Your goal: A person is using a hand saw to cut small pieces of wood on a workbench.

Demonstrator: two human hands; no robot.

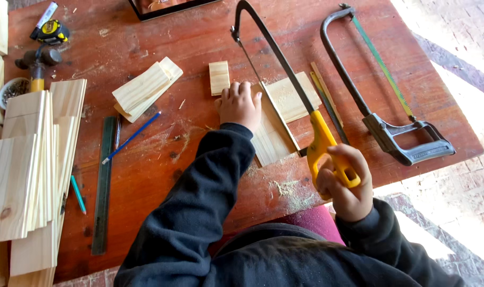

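hacksaw (284,85) pointing away, right hand (344,183) gripping handle, left hand (239,104) pressing board (271,133)

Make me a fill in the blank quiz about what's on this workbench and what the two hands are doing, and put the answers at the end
1. The right hand grips a hacksaw by its ______ handle.
2. The left hand presses flat on a pale ______ board.
3. The second hacksaw, lying unused on the table, has a ______ handle.
4. The blue pencil lies beside a long green ______.

Missing words: yellow; wooden; grey; ruler
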